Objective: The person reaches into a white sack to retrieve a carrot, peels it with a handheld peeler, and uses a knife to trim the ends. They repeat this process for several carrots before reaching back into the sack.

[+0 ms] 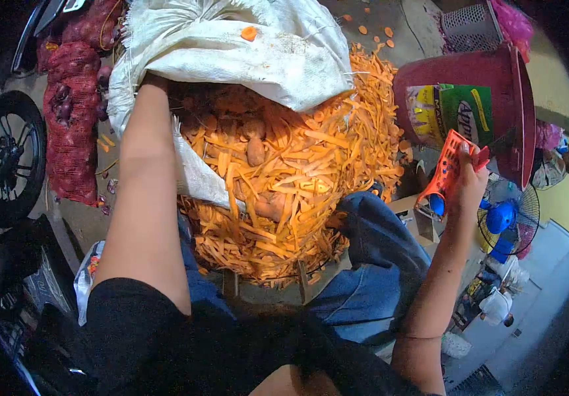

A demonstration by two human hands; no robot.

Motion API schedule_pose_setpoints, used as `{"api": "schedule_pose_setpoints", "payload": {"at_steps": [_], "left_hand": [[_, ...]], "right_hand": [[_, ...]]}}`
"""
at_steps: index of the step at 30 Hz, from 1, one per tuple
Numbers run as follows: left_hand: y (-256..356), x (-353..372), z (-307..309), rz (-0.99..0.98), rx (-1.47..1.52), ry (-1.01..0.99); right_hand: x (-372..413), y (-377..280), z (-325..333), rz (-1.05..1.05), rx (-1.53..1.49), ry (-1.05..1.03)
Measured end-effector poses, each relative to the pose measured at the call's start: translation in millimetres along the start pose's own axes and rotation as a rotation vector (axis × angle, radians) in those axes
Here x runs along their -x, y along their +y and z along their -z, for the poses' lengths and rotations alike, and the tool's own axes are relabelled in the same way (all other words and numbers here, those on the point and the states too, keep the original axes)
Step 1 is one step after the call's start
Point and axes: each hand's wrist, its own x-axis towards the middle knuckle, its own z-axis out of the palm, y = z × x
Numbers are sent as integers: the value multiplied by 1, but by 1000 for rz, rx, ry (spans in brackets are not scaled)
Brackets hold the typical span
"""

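Observation:
A white woven sack (231,59) lies with its mouth open over a large heap of orange peelings (311,165). My left forearm reaches into the sack's mouth, and the sack hides the hand. Inside the opening are whole carrots (255,152), partly in shadow. At the right, my right hand (466,185) is closed round an orange-red plastic tool (449,165) with holes in it, held in front of the maroon tub. One slice of carrot (249,33) rests on top of the sack.
Red net bags of onions (72,125) and a motorbike wheel (10,165) are at the left. A maroon tub (502,105), a grey basket (471,28) and a fan (510,214) stand at the right. A person (497,305) is farther off at lower right.

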Motion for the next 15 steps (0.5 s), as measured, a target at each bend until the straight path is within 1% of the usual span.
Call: {"api": "schedule_pose_setpoints", "payload": {"at_steps": [1, 5, 7, 9, 11, 13, 15], "left_hand": [[0, 1, 0, 11, 43, -6], [-1, 11, -2, 63, 191, -40], [0, 19, -1, 83, 236, -65], [3, 35, -3, 106, 268, -101], [4, 57, -5, 138, 280, -146], [1, 88, -4, 182, 251, -198], [-3, 122, -2, 244, 167, -268]], "right_hand": [[0, -1, -2, -15, 3, 30], [-2, 3, 2, -5, -43, 22], [-2, 1, 0, -40, -44, -23], [3, -7, -7, -14, -76, -46], [3, -9, -4, 19, -117, -61], [-2, -2, 7, 77, 5, -96], [1, -4, 6, 121, -29, -87]]}}
